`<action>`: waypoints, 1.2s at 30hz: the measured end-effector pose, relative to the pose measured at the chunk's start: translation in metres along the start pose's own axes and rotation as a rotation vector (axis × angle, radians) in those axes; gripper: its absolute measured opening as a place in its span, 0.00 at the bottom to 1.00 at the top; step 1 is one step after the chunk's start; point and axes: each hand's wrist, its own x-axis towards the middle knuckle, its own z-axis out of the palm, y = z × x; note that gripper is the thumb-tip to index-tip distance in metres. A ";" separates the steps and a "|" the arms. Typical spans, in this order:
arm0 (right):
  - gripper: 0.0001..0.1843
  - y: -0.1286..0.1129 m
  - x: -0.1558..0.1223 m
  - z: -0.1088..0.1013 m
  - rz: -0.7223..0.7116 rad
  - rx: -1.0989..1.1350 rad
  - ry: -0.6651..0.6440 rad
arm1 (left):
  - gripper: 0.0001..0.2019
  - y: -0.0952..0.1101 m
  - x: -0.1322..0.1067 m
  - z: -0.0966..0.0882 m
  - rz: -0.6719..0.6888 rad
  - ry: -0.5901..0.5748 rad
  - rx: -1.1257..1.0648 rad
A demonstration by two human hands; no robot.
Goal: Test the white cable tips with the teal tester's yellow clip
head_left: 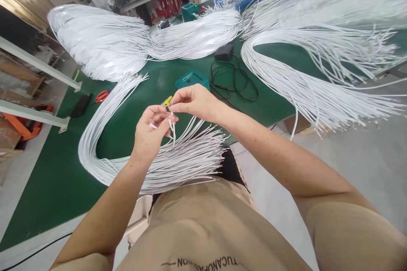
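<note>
Over green table (160,80), pinches white cables (173,132) in left hand (149,132) and right hand (197,102), seemingly working ends; likely needs steadiness next.

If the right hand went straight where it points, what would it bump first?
Probably the left hand, just ahead of the right hand in this view, though the depth between them is unclear.

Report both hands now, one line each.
Left hand: closed, holding a few white cables.
Right hand: thumb and finger pinched together beside the left fingertips; whether they grip anything cannot be told.
</note>
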 end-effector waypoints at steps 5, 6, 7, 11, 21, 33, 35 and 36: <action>0.06 0.017 0.017 0.005 0.037 0.019 -0.031 | 0.27 -0.005 0.007 -0.012 -0.070 -0.120 -0.105; 0.06 0.019 0.021 0.007 0.045 0.033 -0.034 | 0.28 -0.007 0.010 -0.015 -0.079 -0.134 -0.117; 0.07 0.022 0.024 0.009 0.056 0.048 -0.045 | 0.28 -0.009 0.013 -0.018 -0.083 -0.139 -0.127; 0.09 0.031 0.040 0.019 0.088 -0.009 -0.083 | 0.22 -0.020 0.026 -0.030 -0.119 -0.135 -0.182; 0.14 0.050 0.080 0.023 -0.410 -0.993 -0.172 | 0.25 -0.035 0.061 -0.051 -0.316 -0.068 -0.401; 0.20 0.090 0.112 0.020 -0.539 -1.340 -0.374 | 0.27 -0.074 0.087 -0.060 -0.359 0.134 -0.369; 0.18 0.096 0.117 0.022 -0.482 -1.317 -0.336 | 0.28 -0.082 0.089 -0.065 -0.351 0.194 -0.346; 0.17 0.098 0.119 0.022 -0.450 -1.305 -0.311 | 0.28 -0.085 0.090 -0.067 -0.342 0.220 -0.333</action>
